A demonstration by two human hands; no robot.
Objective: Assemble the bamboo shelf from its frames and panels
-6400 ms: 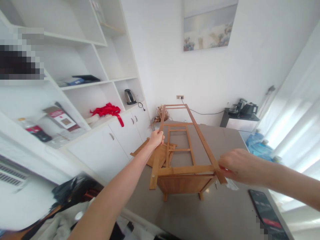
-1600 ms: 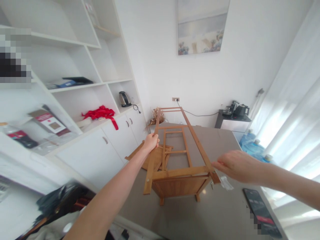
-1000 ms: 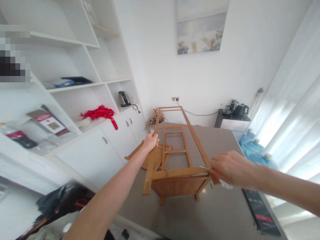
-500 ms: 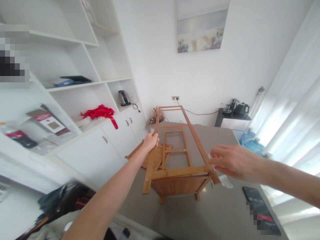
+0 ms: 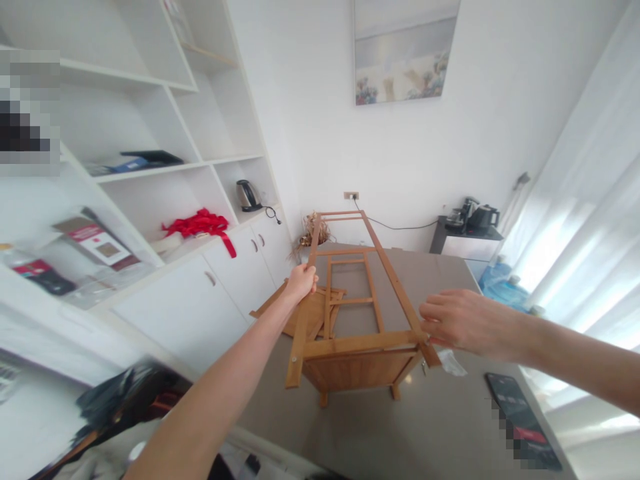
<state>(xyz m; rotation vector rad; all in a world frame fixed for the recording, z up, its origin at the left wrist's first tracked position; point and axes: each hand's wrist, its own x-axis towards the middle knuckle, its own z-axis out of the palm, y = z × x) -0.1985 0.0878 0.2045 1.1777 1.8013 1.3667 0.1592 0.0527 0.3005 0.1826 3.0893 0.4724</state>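
Observation:
A wooden frame (image 5: pixel 395 287) of long side rails and crossbars rests on the grey table (image 5: pixel 425 267), its near end raised above a slatted wooden panel (image 5: pixel 360 372) with short feet. My left hand (image 5: pixel 302 283) is closed round the left rail. My right hand (image 5: pixel 457 321) is pinched beside the near end of the right rail, at a small metal bolt (image 5: pixel 428 339). Its fingers close on a thin metal hex key, mostly hidden now. Another bolt (image 5: pixel 295 359) sits in the near end of the left rail.
Loose wooden parts (image 5: pixel 295 319) lie left beyond the frame. A clear plastic bag (image 5: pixel 453 362) and a phone (image 5: pixel 525 420) lie to the right. White cabinets (image 5: pixel 185 300) stand left; blue water bottles (image 5: pixel 505 287) stand by the curtain.
My right hand has shifted and turned about the bolt; the thin key pointed left across the crossbar, then upward, and now hardly shows. My left hand keeps its grip and the frame stays put.

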